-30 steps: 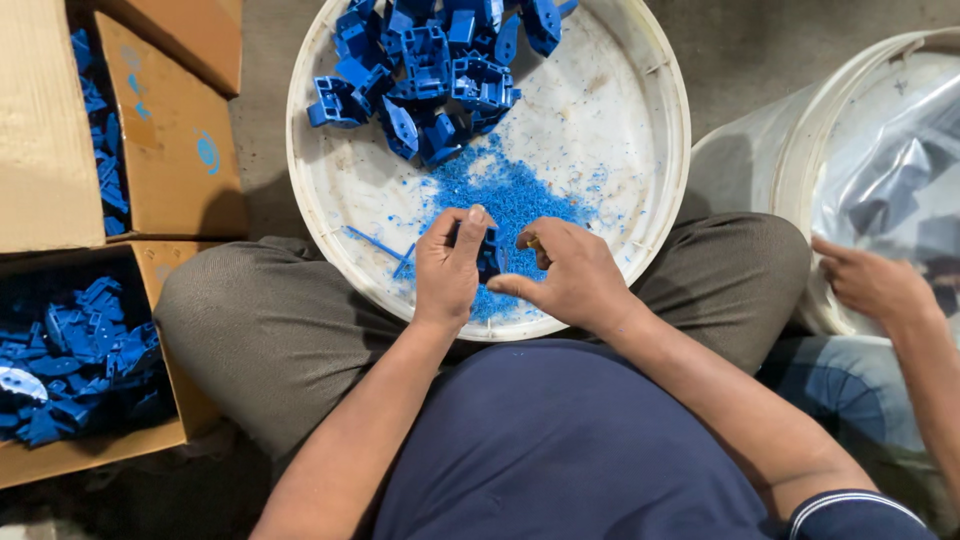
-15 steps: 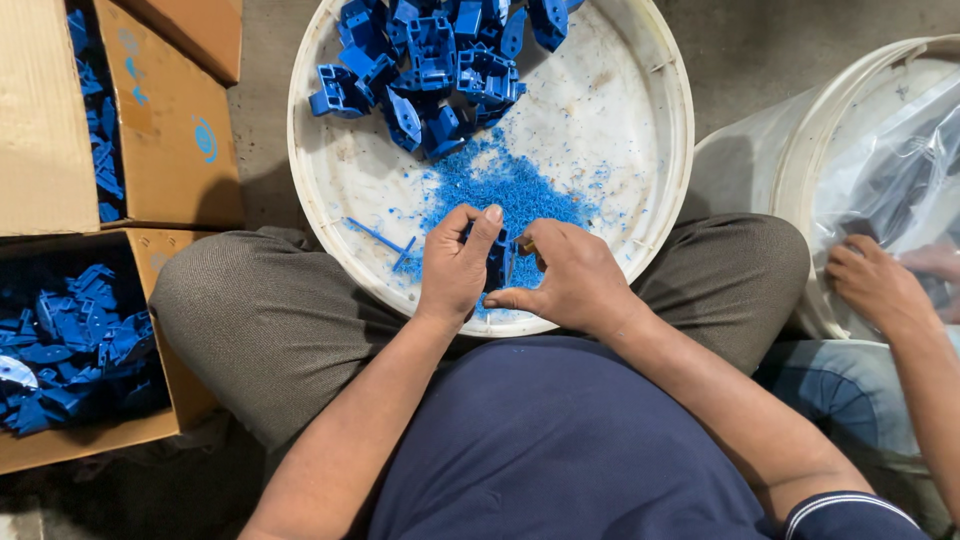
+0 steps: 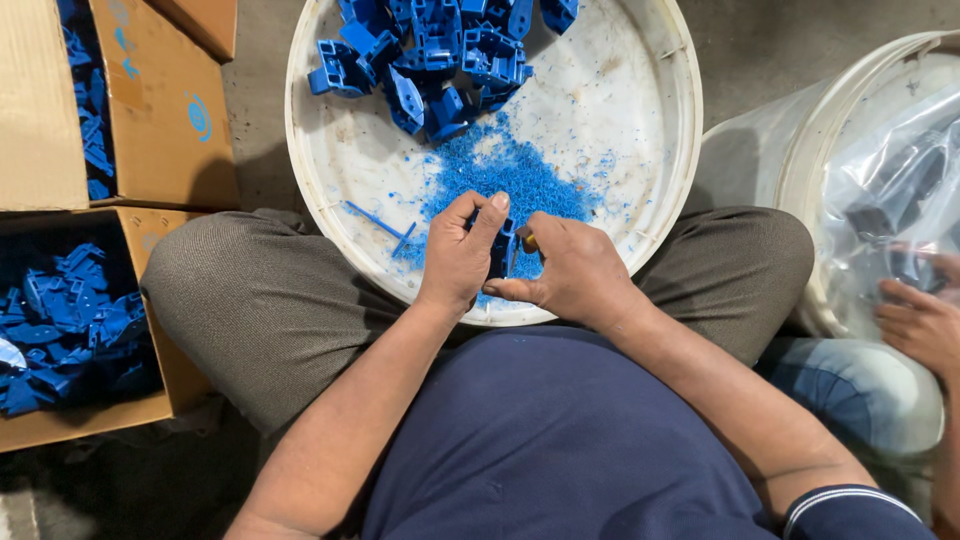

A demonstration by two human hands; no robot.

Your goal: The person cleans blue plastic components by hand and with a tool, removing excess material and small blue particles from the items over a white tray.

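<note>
I see my left hand [image 3: 458, 262] closed around a blue plastic part [image 3: 499, 250], held over the white tub lid [image 3: 640, 120] on my lap. My right hand [image 3: 572, 270] grips what may be a small blade. A slip could nick the left fingers [image 3: 487, 215].

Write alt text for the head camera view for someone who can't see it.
Seated cross-legged, a person grips a small blue part with left hand and right hand over a white tray of blue parts and shavings. Boxes of parts sit alongside.
</note>
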